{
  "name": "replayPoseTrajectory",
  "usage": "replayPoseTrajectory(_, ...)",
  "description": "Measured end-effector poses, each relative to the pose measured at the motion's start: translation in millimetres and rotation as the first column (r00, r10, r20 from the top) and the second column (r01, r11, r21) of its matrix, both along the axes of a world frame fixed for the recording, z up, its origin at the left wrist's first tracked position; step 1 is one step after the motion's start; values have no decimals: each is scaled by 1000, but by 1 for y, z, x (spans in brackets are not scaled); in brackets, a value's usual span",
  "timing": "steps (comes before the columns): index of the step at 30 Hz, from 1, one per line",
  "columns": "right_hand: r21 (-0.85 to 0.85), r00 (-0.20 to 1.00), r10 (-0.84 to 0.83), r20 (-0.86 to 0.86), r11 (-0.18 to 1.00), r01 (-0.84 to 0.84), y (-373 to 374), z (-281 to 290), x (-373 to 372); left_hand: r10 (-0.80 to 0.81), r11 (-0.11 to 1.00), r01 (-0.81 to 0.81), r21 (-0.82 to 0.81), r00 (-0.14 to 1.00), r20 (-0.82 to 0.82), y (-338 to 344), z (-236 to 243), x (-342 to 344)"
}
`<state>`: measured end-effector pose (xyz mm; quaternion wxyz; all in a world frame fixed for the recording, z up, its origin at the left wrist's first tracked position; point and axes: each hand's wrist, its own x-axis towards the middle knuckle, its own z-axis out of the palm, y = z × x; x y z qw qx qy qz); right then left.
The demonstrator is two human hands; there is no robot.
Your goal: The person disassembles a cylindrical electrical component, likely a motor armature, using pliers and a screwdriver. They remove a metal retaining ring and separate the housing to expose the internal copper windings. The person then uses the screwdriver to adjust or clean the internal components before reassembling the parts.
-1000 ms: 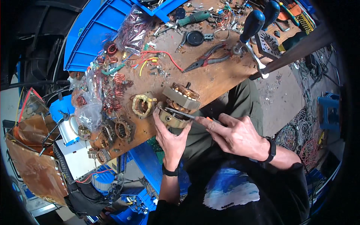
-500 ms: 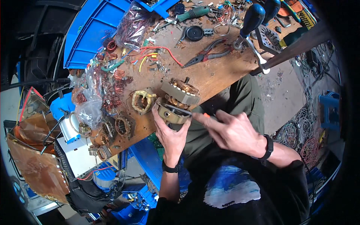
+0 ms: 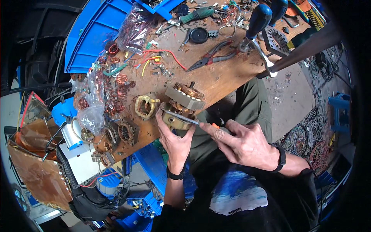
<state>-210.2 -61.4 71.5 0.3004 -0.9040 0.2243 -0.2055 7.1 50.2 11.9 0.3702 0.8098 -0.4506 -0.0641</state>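
My left hand [image 3: 176, 145] is closed around the tan metal end housing [image 3: 174, 123] of an electric motor at the table's near edge. Above that housing sit the motor's laminated stator core [image 3: 184, 99] and copper windings, with a shaft end sticking up. My right hand [image 3: 247, 145] grips a flat-bladed tool [image 3: 190, 120], its index finger stretched along it; a bit of orange handle shows at the fist. The blade lies across the housing's rim, below the windings. Whether its tip is wedged in I cannot tell. A loose stator ring [image 3: 140, 108] rests just left of the motor.
Several more stators [image 3: 126, 131] line the table's near left edge. Beyond lie copper coils, plastic bags [image 3: 92, 92], pliers [image 3: 212, 58] and a green-handled screwdriver [image 3: 197, 14]. A press-like stand with blue-knobbed levers [image 3: 258, 23] rises at the right. Tangled wires [image 3: 305, 135] cover the floor.
My right hand has shifted slightly right and down. The tool's blade, blurred before, now shows plainly across the housing rim. My left hand keeps its hold on the motor.
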Motion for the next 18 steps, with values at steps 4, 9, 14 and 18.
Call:
replayPoseTrajectory(4, 19, 999, 24, -44, 1000, -23, -2, -11, 4, -22, 1000, 22, 11, 999, 34, -1, 2, 1)
replayPoseTrajectory(9, 36, 997, 62, -44, 998, -60, -5, -20, 11, -22, 1000, 22, -2, 999, 37, 0, 0, 1)
replayPoseTrajectory(14, 15, 993, 77, -88, 997, -76, -9, -25, 18, -25, 999, 24, 45, 999, 22, -1, 4, 1)
replayPoseTrajectory(18, 20, 992, 98, -80, 995, -97, -15, -19, 10, -37, 999, 35, 27, 995, 89, 1, 1, 2)
